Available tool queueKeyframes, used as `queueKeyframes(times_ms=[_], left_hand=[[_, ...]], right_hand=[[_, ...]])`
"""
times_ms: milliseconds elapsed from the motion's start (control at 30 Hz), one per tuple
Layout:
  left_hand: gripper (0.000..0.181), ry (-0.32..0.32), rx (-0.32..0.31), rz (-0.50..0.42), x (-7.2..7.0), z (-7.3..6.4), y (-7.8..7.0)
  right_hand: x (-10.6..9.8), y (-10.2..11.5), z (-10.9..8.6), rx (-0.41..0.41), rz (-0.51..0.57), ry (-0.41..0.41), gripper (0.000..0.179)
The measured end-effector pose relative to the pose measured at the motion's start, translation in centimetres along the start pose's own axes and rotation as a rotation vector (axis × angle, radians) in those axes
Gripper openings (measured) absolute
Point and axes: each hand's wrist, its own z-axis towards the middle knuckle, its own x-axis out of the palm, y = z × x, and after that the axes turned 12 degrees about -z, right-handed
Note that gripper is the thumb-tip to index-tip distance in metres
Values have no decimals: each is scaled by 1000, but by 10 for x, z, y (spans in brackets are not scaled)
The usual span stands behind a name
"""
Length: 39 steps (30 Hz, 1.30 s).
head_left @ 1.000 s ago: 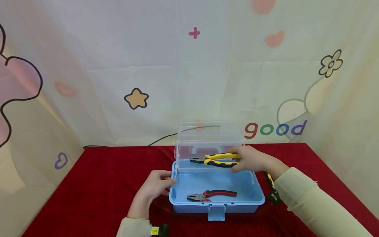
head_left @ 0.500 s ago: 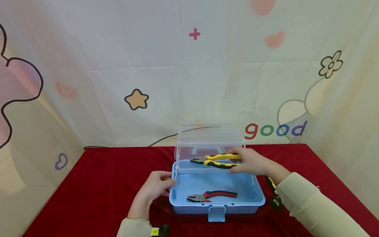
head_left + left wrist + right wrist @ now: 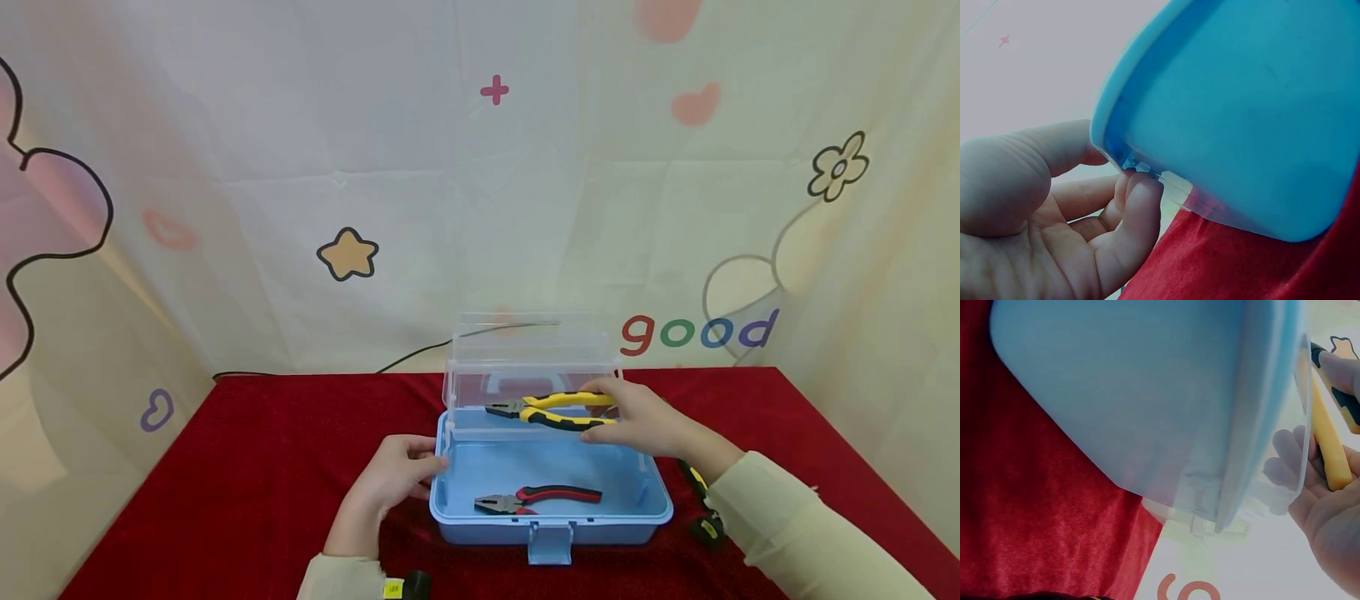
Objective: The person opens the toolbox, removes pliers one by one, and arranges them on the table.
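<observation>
A light-blue toolbox [image 3: 480, 532] stands with its clear lid [image 3: 525, 342] raised at the back. At the box's left end, my left hand [image 3: 393, 475] grips the rim; the left wrist view puts the thumb and fingers at the box edge [image 3: 1100, 119]. My right hand [image 3: 637, 417] holds yellow-and-black pliers [image 3: 566, 399] by the handles, over the back part of the box. Their handles are spread and the metal nose points left. Inside the box, near its front wall, lie red-and-black pliers [image 3: 558, 492]; the wall partly hides one handle.
Under the box is a table with red cloth [image 3: 300, 450]. A printed white curtain [image 3: 420, 208] hangs behind it, and a thin black cable [image 3: 412, 354] runs along the back. The front latch [image 3: 550, 546] hangs down. Black devices [image 3: 416, 585] sit at both wrists.
My right forearm has shifted slightly right and down, and the yellow-and-black pliers have moved a little to the right. The whole head view has tilted slightly. The left hand keeps its place on the toolbox.
</observation>
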Motion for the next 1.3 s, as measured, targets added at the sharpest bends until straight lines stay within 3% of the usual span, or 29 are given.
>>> queueKeyframes(times_ms=[733,1300], left_hand=[[42,2,13,-3,0,1,2],[41,10,16,-13,0,0,1]], right_hand=[[4,-2,-14,-12,31,-87,59],[2,-3,-25,3,130,-132,64]])
